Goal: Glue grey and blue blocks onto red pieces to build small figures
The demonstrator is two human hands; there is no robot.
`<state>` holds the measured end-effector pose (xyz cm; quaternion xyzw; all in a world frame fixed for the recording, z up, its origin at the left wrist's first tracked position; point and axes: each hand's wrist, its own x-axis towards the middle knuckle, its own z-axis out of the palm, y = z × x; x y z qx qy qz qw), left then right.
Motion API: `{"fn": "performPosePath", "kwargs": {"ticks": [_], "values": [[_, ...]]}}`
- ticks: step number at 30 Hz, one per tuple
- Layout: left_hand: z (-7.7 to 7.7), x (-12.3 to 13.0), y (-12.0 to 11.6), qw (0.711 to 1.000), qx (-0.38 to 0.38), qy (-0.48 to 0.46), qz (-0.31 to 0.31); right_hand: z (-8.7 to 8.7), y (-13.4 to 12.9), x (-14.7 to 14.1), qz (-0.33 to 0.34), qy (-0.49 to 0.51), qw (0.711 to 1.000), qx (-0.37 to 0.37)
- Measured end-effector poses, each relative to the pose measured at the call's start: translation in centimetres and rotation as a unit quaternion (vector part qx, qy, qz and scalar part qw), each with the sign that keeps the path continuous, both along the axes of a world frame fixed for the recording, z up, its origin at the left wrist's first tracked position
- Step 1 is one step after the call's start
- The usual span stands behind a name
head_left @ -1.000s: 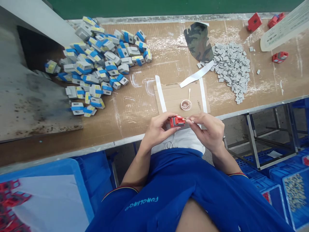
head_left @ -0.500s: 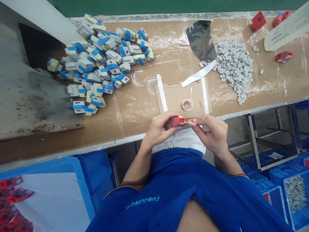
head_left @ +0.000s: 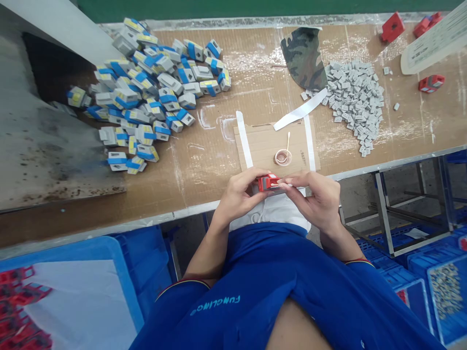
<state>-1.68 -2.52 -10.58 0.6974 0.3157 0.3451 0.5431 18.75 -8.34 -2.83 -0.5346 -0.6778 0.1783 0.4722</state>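
A small red and grey toy car (head_left: 265, 183) is gripped between the thumb and fingers of my left hand (head_left: 239, 193), at the table's front edge. My right hand (head_left: 314, 197) pinches a thin pale stick, which looks like a cotton swab (head_left: 276, 184). Its tip reaches the right end of the toy car; whether it goes inside cannot be made out. Just beyond my hands, a small clear cup (head_left: 282, 157) stands on a taped cardboard sheet (head_left: 259, 138). Another cotton swab (head_left: 288, 141) lies at the cup's far side.
At the left is a heap of grey, blue and yellow toy parts (head_left: 170, 82). A pile of small grey pieces (head_left: 355, 97) lies right, beside a camouflage cloth (head_left: 304, 58). A white bottle (head_left: 430, 46) and red toy pieces (head_left: 392, 27) are farther right. A blue bin (head_left: 124, 287) is lower left.
My right hand has shifted slightly left, bringing the swab's tip farther over the toy car. My left hand keeps its hold on the car, nearly still.
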Motion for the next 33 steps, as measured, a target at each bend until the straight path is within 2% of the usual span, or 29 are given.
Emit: {"fn": "performPosePath", "kwargs": {"ticks": [4, 7, 12, 14, 18, 20, 22, 24, 26, 29, 33], "values": [[-0.1, 0.0, 0.0, 1.0, -0.011, -0.005, 0.006, -0.5, 0.0, 0.9, -0.057, 0.051, 0.997, 0.0], [-0.2, -0.1, -0.1, 0.999, -0.029, -0.009, 0.012, -1.8, 1.1, 1.8, -0.107, 0.091, 0.99, 0.012], [-0.1, -0.5, -0.9, 0.99, -0.103, -0.093, 0.015, -4.0, 3.2, 2.5, -0.115, 0.056, 0.992, 0.001], [0.1, -1.0, -1.5, 0.981, -0.148, -0.127, 0.018, -3.9, 3.3, 2.5, -0.124, 0.011, 0.992, 0.008], [0.3, -2.9, -3.1, 0.966, -0.184, -0.176, 0.049, -2.0, 2.7, 0.7, -0.171, -0.041, 0.978, 0.112], [0.3, -4.2, -3.9, 0.959, -0.182, -0.199, 0.083, -1.1, 3.3, -1.5, -0.111, -0.027, 0.986, 0.124], [0.3, -5.6, -4.6, 0.951, -0.187, -0.209, 0.127, -0.8, 5.0, -4.7, 0.021, -0.015, 0.996, 0.085], [0.2, -7.1, -5.2, 0.944, -0.194, -0.205, 0.171, -1.3, 7.9, -8.6, 0.152, -0.033, 0.988, 0.022], [0.2, -8.4, -5.6, 0.939, -0.19, -0.194, 0.211, -2.3, 11.1, -12.7, 0.223, -0.087, 0.97, -0.043], [0.5, -10.0, -6.1, 0.934, -0.166, -0.184, 0.256, -3.8, 14.8, -17.4, 0.253, -0.181, 0.947, -0.086], [0.8, -11.3, -6.4, 0.93, -0.147, -0.182, 0.282, -4.9, 15.9, -19.7, 0.226, -0.21, 0.949, -0.074]]}}
